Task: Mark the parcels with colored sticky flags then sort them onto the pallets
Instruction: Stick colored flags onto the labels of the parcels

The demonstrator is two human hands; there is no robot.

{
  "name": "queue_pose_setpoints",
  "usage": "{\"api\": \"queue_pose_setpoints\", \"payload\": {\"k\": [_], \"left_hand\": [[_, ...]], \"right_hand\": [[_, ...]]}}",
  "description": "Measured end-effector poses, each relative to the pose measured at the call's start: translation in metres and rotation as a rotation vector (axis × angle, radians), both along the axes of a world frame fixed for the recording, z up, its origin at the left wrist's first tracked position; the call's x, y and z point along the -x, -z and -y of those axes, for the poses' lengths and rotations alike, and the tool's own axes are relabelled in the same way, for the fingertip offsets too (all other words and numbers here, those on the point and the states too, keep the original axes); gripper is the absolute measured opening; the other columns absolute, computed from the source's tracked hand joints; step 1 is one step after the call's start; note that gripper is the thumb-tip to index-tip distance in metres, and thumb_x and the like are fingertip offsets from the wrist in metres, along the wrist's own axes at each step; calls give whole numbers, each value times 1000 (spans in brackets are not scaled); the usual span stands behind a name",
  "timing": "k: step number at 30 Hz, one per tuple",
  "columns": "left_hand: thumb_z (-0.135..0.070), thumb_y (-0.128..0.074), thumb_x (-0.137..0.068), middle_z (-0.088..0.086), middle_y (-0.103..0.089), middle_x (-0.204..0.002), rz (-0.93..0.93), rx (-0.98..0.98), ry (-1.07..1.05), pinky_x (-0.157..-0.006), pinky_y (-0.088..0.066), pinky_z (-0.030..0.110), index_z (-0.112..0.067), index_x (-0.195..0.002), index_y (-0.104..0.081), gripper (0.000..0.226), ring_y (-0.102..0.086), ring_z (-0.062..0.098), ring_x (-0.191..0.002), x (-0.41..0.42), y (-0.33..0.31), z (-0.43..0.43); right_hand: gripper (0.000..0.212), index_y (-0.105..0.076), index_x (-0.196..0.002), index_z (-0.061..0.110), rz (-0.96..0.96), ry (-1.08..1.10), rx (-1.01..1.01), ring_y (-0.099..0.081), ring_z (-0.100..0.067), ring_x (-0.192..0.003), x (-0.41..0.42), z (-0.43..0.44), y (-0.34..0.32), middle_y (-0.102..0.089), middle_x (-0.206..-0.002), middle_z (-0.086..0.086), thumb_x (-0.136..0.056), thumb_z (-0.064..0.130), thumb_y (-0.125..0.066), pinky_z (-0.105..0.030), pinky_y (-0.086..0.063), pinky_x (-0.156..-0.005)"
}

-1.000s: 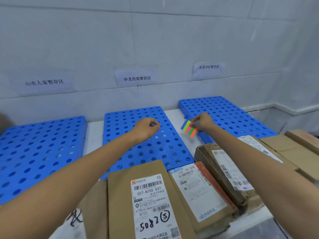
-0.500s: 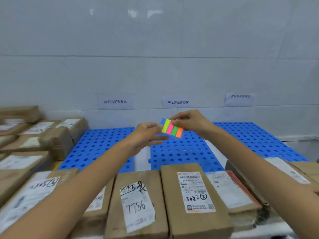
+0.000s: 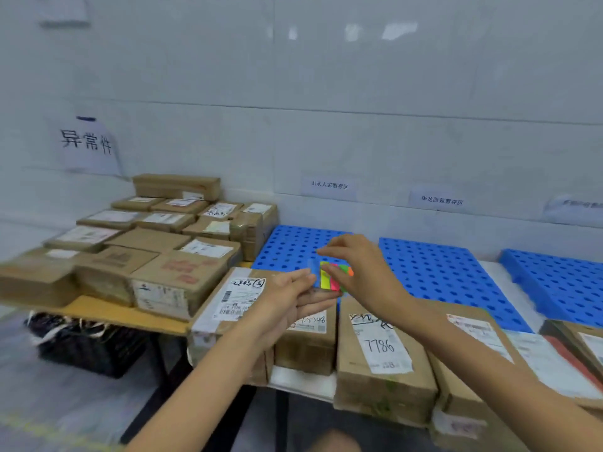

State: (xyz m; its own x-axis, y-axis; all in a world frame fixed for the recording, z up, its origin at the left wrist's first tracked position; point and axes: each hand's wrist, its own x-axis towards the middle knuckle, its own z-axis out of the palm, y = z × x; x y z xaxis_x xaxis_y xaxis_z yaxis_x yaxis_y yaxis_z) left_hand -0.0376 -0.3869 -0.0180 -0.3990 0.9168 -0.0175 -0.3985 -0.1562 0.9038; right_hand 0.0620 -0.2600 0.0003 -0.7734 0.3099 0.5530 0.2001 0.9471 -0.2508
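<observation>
A pad of colored sticky flags (image 3: 330,279), yellow, pink, green and orange strips, hangs between my hands above the front row of parcels. My left hand (image 3: 291,300) holds the pad from the left, with fingers under it and thumb on top. Fingers of my right hand (image 3: 363,272) pinch the flags from above and the right. Below lie brown parcels: one marked 5082 (image 3: 240,305) and one marked 7786 (image 3: 380,355). Three blue perforated pallets lie behind: left (image 3: 291,246), middle (image 3: 452,272), right (image 3: 561,278).
A pile of several brown parcels (image 3: 156,252) fills a wooden table (image 3: 107,313) at the left, with a black crate (image 3: 88,345) on the floor under it. More parcels (image 3: 528,353) lie at the right. Paper labels hang on the white wall (image 3: 329,185).
The view has swung left, bringing the parcel pile into sight. My hands have closed in on the flag pad, and my right fingers now sit over the strips.
</observation>
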Motion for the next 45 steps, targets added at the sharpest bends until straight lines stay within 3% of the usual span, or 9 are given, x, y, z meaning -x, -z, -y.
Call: {"api": "queue_pose_setpoints", "payload": {"k": [8, 11, 17, 23, 30, 34, 37, 42, 45], "left_hand": [[-9, -44, -99, 20, -70, -103, -36, 36, -80, -77, -59, 29, 4, -109, -59, 23, -70, 29, -94, 49, 10, 29], [-8, -44, -99, 22, -69, -104, -2, 54, -95, -77, -59, 29, 2, -113, -58, 23, -70, 28, -93, 65, 14, 32], [-9, -44, -98, 24, -68, -106, 75, 61, -91, -74, -59, 28, 5, -116, -57, 26, -70, 29, -95, 88, 24, 34], [-28, -43, -100, 23, -69, -106, 166, 80, -104, -80, -58, 34, -4, -120, -53, 33, -69, 32, -95, 101, 27, 29], [-21, -52, -96, 9, -72, -85, 215, 166, -206, -73, -60, 35, -6, -104, -62, 20, -71, 26, -80, 111, 28, 25], [-16, -48, -98, 10, -71, -85, 188, 181, -291, -68, -60, 34, -2, -117, -57, 25, -72, 24, -73, 115, 35, 26], [-14, -47, -98, 18, -68, -104, 200, 161, -416, -64, -60, 33, 1, -125, -52, 31, -72, 24, -73, 120, 40, 27], [-11, -43, -100, 8, -73, -72, 159, 110, -584, -59, -60, 28, -7, -94, -59, 18, -71, 18, -62, 122, 41, 39], [-15, -43, -100, 15, -71, -90, 189, 97, -713, -59, -59, 26, -8, -100, -57, 16, -72, 19, -69, 130, 45, 48]], "right_hand": [[20, -72, -101, 24, -30, -36, -93, -53, -20, -103, 70, 22, 15, -64, -105, 5, -85, 32, -62, -36, -31, -93], [19, -71, -103, 26, -18, -64, -49, -50, -15, -106, 88, 25, 18, -62, -107, 7, -86, 32, -63, -31, -26, -95], [9, -69, -91, 26, -39, -104, 13, -49, -12, -98, 110, 25, 23, -60, -97, 9, -83, 28, -67, -33, -34, -92], [7, -63, -79, 25, -2, -167, 130, -43, -7, -88, 125, 28, 22, -53, -85, 11, -80, 26, -70, -13, -29, -79], [6, -70, -80, 18, -15, -262, -22, -34, -4, -83, 129, 36, 31, -54, -83, 3, -75, 18, -74, -19, -26, -80], [4, -71, -80, 18, -11, -278, -44, -32, -2, -84, 131, 40, 34, -53, -82, 4, -77, 19, -73, -22, -24, -82], [3, -70, -79, 22, -10, -280, 33, -38, -6, -85, 133, 44, 37, -54, -83, 6, -77, 23, -72, -26, -30, -84], [5, -70, -81, 23, 38, -290, 197, -44, -8, -88, 131, 53, 38, -56, -84, 9, -79, 27, -72, -25, -36, -82], [5, -69, -77, 22, 26, -289, 387, -53, -10, -87, 130, 58, 35, -63, -82, 8, -79, 25, -72, -23, -40, -80]]}}
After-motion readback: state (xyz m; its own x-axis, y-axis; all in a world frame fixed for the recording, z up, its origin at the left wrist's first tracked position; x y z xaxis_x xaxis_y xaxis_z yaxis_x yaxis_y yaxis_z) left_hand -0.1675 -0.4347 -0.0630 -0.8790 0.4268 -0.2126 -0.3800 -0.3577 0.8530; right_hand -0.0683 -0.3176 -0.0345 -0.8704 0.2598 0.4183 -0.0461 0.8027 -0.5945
